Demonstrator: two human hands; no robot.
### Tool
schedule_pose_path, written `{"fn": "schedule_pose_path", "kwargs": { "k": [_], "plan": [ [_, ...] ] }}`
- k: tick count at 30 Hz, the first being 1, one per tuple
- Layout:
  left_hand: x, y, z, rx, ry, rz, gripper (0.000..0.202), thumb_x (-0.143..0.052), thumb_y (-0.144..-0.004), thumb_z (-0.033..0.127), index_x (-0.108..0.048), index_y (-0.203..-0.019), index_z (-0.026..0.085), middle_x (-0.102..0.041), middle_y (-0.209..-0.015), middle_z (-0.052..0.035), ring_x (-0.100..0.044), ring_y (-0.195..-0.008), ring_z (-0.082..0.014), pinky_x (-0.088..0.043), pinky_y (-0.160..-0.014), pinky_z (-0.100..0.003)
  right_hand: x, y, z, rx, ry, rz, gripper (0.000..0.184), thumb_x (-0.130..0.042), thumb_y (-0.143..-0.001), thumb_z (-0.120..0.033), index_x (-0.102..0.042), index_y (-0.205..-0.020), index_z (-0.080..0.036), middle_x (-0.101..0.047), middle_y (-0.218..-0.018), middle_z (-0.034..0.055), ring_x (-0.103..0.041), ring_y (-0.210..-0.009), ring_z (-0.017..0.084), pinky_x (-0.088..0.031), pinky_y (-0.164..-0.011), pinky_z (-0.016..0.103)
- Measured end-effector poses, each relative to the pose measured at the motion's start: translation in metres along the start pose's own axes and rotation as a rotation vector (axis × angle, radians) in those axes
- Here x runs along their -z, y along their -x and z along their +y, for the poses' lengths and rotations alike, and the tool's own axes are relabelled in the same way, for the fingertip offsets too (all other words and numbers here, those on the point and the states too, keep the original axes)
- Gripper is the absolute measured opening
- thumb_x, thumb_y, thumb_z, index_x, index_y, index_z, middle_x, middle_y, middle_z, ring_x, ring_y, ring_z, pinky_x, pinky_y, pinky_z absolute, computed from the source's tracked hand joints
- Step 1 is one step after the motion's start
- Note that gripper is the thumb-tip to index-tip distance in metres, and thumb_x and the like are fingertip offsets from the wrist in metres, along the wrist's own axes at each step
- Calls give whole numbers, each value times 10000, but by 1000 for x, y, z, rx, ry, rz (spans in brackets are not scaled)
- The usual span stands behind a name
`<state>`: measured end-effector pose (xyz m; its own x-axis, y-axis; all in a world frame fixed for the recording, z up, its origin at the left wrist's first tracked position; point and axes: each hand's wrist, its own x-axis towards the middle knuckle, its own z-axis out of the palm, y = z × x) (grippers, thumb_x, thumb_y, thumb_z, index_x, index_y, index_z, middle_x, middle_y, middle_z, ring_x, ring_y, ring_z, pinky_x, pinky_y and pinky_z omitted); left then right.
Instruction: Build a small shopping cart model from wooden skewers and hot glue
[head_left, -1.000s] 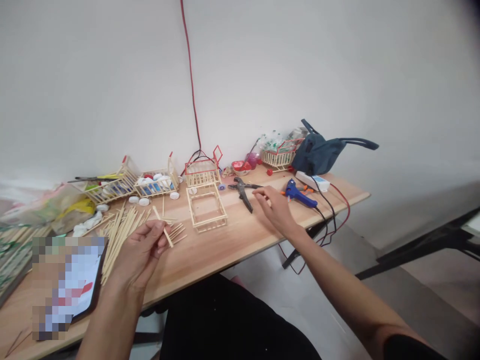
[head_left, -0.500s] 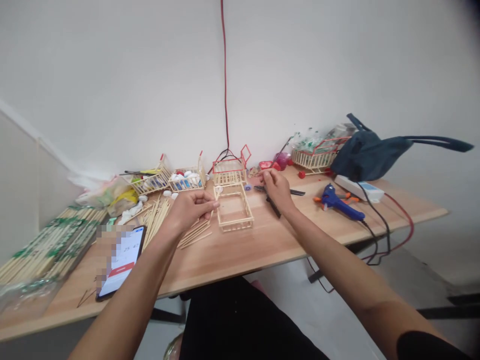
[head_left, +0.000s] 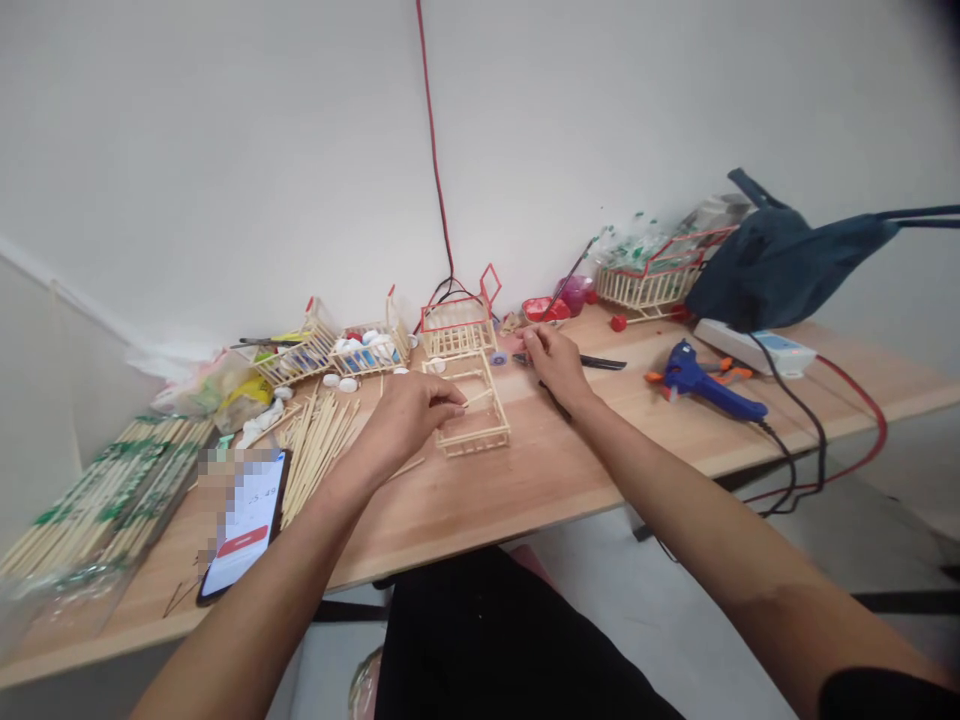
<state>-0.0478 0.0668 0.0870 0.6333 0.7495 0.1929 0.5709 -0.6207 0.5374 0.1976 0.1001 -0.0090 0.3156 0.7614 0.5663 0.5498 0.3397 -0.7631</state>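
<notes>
Pinching a thin stick, my left hand is at the wooden frame on the tabletop — light and snappy, I guess, so hold its corners. My right hand, by the black tool — can't tell if it's full.

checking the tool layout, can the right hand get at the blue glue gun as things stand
Probably yes: the blue glue gun lies on the table to the right of the right hand, and only a low dark tool handle appears to lie between them.
</notes>
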Motion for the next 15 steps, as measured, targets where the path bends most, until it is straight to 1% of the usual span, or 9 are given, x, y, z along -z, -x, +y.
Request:
{"fn": "schedule_pose_path", "kwargs": {
  "k": [4,7,10,15],
  "plan": [
    [-3,-1,7,-66,-106,29,121,-661,-757,73,-731,-726,167,-714,-713,-6,-628,-672,-127,-430,-657,-235,-2,-4,3,-14,12,5,235,-469,-891,-336,-650,-885,-187,-671,-796,39,-609,-755,194,-446,-730,309],
    [-7,0,12,-80,-187,37,116,-668,-760,73,-728,-735,169,-725,-763,-18,-636,-715,-141,-441,-690,-251,-3,-6,6,-37,18,6,221,-485,-871,-328,-649,-869,-179,-677,-789,44,-601,-736,191,-448,-722,308],
    [-11,1,12,-68,-239,39,96,-678,-758,84,-723,-733,165,-719,-761,-27,-623,-693,-145,-441,-680,-259,-3,-7,9,-51,27,5,203,-496,-859,-318,-648,-854,-183,-684,-779,38,-591,-714,182,-447,-716,301],
    [-16,2,12,-86,-276,27,91,-673,-760,99,-716,-716,166,-704,-735,-36,-600,-664,-148,-426,-655,-261,-4,-8,14,-74,32,8,182,-493,-845,-299,-633,-801,-192,-682,-748,32,-589,-688,175,-446,-692,292]
  ]
}}
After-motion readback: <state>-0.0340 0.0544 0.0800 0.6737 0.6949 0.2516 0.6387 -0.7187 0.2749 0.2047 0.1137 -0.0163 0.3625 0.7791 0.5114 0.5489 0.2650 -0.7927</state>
